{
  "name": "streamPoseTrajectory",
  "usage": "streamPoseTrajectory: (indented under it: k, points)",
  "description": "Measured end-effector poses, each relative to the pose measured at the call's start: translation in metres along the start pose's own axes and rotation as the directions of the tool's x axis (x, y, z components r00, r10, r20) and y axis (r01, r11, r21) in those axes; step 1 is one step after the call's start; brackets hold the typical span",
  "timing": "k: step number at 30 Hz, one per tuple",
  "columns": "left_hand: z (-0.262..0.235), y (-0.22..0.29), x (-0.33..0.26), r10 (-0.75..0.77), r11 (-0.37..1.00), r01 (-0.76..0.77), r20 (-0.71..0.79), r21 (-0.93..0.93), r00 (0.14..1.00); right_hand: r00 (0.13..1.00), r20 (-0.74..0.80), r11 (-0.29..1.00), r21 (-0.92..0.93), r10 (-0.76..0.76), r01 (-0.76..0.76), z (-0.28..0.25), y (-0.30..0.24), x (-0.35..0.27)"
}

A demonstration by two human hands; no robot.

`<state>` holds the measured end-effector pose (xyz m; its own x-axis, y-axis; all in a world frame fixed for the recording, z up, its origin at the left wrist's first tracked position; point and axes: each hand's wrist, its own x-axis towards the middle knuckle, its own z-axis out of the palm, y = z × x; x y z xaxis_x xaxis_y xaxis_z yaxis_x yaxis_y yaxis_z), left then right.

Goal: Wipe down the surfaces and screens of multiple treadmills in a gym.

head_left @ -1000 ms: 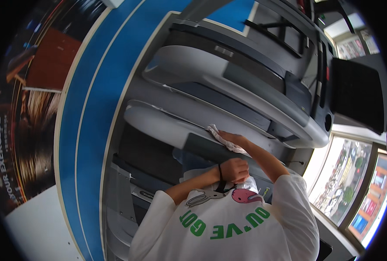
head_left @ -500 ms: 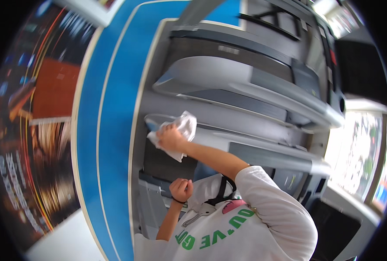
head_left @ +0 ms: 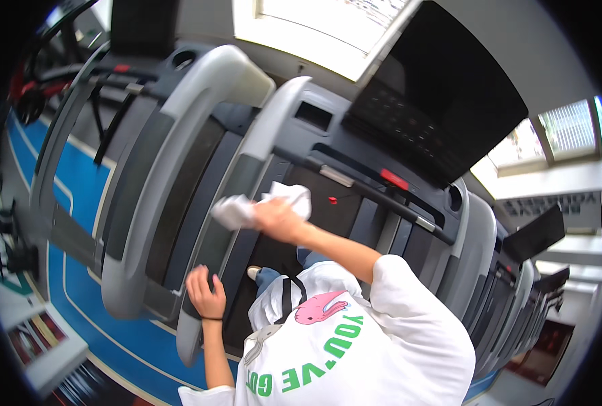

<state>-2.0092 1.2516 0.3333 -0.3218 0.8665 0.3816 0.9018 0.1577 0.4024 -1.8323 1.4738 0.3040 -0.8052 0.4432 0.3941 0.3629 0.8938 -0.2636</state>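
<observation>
I am standing on a treadmill, its dark belt (head_left: 314, 216) under me. A crumpled white cloth (head_left: 297, 196) is gripped in my right hand (head_left: 279, 220), beside the left grey handrail (head_left: 248, 169). One end of the cloth is blurred and lies over the rail or just above it; I cannot tell which. Lower along that same rail is my left hand (head_left: 206, 292), fingers loosely apart with nothing in them. Whether it rests on the rail or hovers over it is unclear. A dark band circles the left wrist.
Ahead stands the large black console screen (head_left: 443, 101), with a crossbar (head_left: 382, 196) and a red piece (head_left: 394, 179) below it. Another treadmill (head_left: 131, 223) is close on the left; several more line up on the right. Blue flooring (head_left: 104, 338) lies behind.
My view has swung round from the treadmills' rear ends and blue floor toward the console. The left hand has gone from a loose fist to spread fingers near the rail. The right still grips the cloth.
</observation>
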Motion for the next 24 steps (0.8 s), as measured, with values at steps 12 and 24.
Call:
streamPoseTrajectory:
  k: [12, 24]
  points:
    - [0.126, 0.037, 0.128, -0.286, 0.922, 0.23, 0.147, 0.311, 0.947, 0.867, 0.063, 0.86, -0.182, 0.495, -0.478, -0.146, 0.204, -0.182]
    - [0.121, 0.044, 0.13, -0.27, 0.941, 0.231, 0.136, 0.249, 0.953, 0.957, -0.076, 0.951, 0.152, 0.281, -0.268, -0.031, 0.206, 0.036]
